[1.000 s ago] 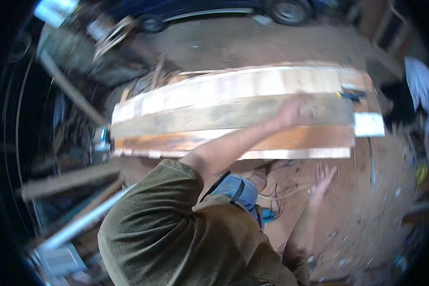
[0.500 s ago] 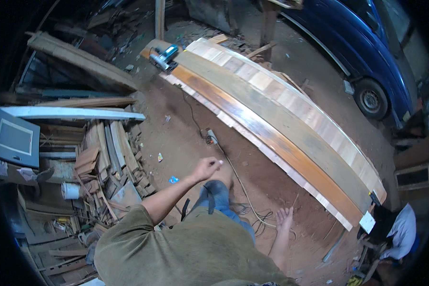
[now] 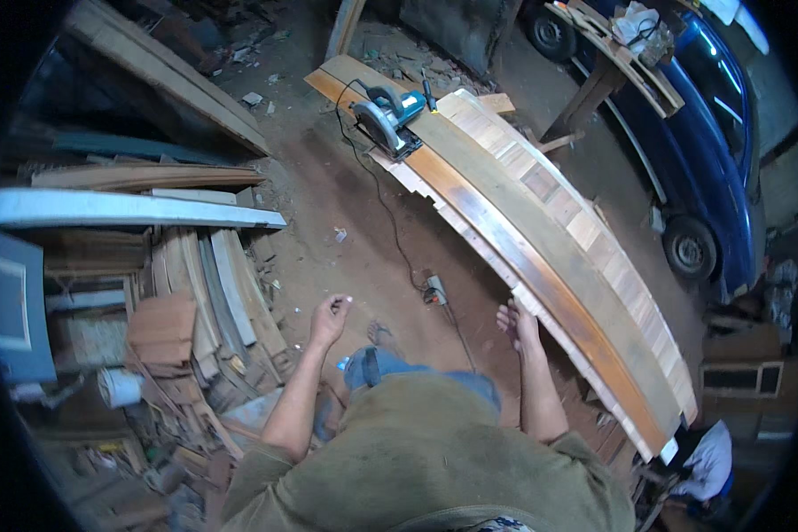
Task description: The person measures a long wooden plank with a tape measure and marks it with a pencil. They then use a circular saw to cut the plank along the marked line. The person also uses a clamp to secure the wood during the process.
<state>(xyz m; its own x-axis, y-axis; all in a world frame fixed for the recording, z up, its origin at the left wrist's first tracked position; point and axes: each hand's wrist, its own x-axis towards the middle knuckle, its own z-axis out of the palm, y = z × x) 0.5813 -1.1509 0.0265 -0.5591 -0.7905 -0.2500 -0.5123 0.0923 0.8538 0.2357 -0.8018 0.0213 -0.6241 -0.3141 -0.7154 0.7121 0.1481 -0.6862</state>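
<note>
From my remote view, the nearest work item to the hands is the stack of long planks (image 3: 541, 230), lying flat on the dirt floor (image 3: 328, 186) and running from upper centre down to lower right. The boards lie edge to edge and overlapping: a smooth dull olive-brown plank down the middle, a glossy orange-brown strip along its near edge, and pale boards with a patchy, blocky grain on the far side. Their ends look square-cut; the fisheye bends their long edges.

The right hand (image 3: 516, 321) hangs just beside the near edge of the planks, fingers spread and loose, gripping nothing; I cannot tell whether the fingertips touch the wood. The left hand (image 3: 330, 315) is raised over bare floor, well apart from the planks, fingers curled inward in a loose fist; I cannot tell whether anything small sits inside it.

A teal circular saw (image 3: 387, 115) with a round metal blade guard rests on the far end of the planks. Its black cord (image 3: 383, 208) trails across the floor to a small plug block (image 3: 434, 290) near my feet.

To the left, rough timber offcuts (image 3: 213, 301) are stacked beside a long white board (image 3: 133, 211). To the right stands a dark blue car (image 3: 709, 133).
</note>
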